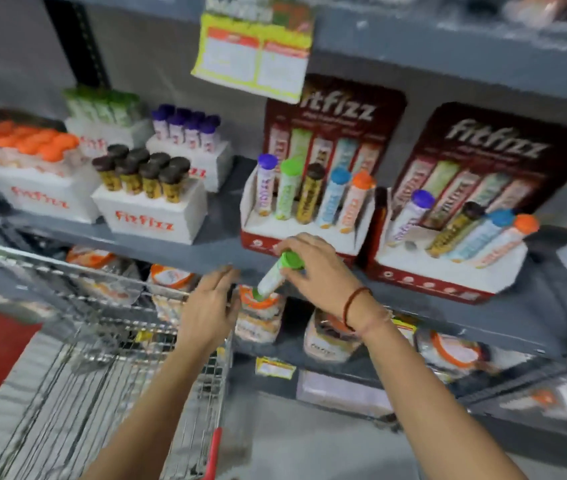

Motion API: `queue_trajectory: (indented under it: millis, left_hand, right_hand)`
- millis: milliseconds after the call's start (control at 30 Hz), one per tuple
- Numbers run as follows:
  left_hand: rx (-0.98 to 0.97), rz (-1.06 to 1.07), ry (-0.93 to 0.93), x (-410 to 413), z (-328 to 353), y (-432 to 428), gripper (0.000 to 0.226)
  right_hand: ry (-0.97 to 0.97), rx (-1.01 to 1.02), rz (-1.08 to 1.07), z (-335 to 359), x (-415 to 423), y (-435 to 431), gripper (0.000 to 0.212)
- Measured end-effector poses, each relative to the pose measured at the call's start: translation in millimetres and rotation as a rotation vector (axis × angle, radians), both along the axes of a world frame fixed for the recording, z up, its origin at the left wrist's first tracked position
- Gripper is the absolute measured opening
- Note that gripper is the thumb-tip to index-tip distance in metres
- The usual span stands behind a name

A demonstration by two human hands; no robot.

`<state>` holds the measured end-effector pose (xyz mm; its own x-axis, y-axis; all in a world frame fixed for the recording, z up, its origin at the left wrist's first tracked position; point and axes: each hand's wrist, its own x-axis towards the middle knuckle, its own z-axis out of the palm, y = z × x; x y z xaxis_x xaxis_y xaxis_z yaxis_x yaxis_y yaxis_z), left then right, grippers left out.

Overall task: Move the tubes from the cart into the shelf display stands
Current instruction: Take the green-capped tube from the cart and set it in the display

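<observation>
My right hand [313, 268] grips a green-capped white tube [275, 277] by its cap, tilted, in front of the shelf edge below the left display stand [296, 233]. That stand holds a purple, a green, a brown, a blue and an orange-capped tube. The right display stand [448, 268] holds purple, brown, blue and orange tubes, with a bare slot after the purple one. My left hand [211, 306] hovers with fingers spread over the wire cart [102, 341], holding nothing.
White boxes of orange [33, 147], green [102, 105], purple [188, 129] and brown-capped tubes [143, 171] stand at the shelf's left. Orange-lidded packets [258, 313] fill the lower shelf. A yellow price tag [254, 53] hangs from the shelf above.
</observation>
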<state>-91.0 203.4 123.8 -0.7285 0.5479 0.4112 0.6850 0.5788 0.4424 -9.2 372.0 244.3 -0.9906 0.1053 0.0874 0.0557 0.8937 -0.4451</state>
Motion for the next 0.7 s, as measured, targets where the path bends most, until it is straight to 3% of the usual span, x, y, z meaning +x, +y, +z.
queue_trajectory:
  millis: [300, 700]
  left_hand:
    - [-0.219, -0.346, 0.064, 15.7, -10.5, 81.5, 0.052]
    - [-0.342, -0.340, 0.057, 25.0, -23.0, 98.7, 0.054]
  right_hand:
    - [0.052, -0.002, -0.188, 50.0, 61.8, 67.0, 0.027]
    - [-0.032, 0.107, -0.253, 90.0, 85.6, 125.5, 0.032]
